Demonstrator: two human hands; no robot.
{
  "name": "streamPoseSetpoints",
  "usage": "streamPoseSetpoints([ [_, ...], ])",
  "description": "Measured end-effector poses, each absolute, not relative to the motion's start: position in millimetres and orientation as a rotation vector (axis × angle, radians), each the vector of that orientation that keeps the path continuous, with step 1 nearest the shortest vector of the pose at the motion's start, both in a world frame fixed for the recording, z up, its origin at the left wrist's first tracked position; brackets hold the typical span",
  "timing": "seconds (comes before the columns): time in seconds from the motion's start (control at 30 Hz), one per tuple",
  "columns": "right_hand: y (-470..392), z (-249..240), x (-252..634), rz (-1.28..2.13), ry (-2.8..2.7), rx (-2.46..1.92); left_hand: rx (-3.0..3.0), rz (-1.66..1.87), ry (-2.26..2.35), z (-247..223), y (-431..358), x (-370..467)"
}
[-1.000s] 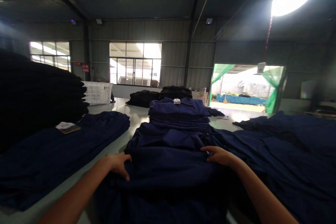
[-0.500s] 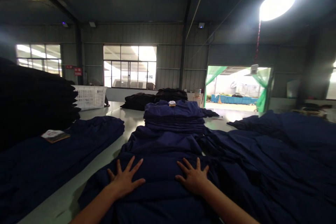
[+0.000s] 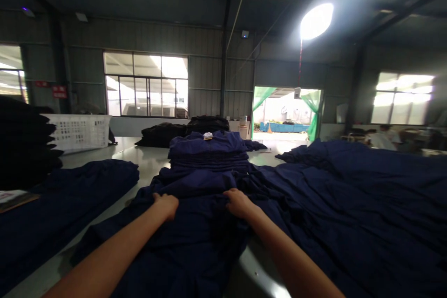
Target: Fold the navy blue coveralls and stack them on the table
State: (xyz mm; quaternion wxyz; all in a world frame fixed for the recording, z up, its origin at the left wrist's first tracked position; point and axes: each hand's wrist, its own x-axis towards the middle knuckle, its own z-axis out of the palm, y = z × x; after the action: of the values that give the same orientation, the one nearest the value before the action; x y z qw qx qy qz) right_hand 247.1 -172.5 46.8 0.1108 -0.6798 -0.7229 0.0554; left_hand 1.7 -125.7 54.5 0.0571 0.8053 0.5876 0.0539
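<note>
A dark blue garment [image 3: 188, 237] lies spread on the pale table in front of me. My left hand [image 3: 166, 205] is closed on the cloth near its far left part, the fingers curled into it. On the far right part, my right hand [image 3: 238, 202] grips the same garment, fingers bent under and partly hidden. Just beyond both hands stands a stack of folded blue garments [image 3: 209, 151] with a white tag [image 3: 208, 136] on top.
Loose blue garments [image 3: 349, 205] cover the right side. At the left lie folded blue cloth [image 3: 87, 191] and a black stack [image 3: 24, 139]. A white basket [image 3: 80, 132] and black piles [image 3: 162, 134] stand farther back on the table [image 3: 122, 151]. People sit at the far right.
Both hands lay flat with spread fingers before; now they are closed on the cloth. The garment's near right edge has shifted, baring some table. The view has turned right.
</note>
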Motion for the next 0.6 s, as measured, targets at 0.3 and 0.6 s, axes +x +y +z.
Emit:
streamPoseSetpoints([
  [0.3,-193,70,337,0.125,-1.680,-2.487,2.642,0.007,1.050,3,-175,133],
  [0.6,-191,83,375,0.020,-1.320,-2.357,2.525,0.045,0.794,-10,-184,107],
])
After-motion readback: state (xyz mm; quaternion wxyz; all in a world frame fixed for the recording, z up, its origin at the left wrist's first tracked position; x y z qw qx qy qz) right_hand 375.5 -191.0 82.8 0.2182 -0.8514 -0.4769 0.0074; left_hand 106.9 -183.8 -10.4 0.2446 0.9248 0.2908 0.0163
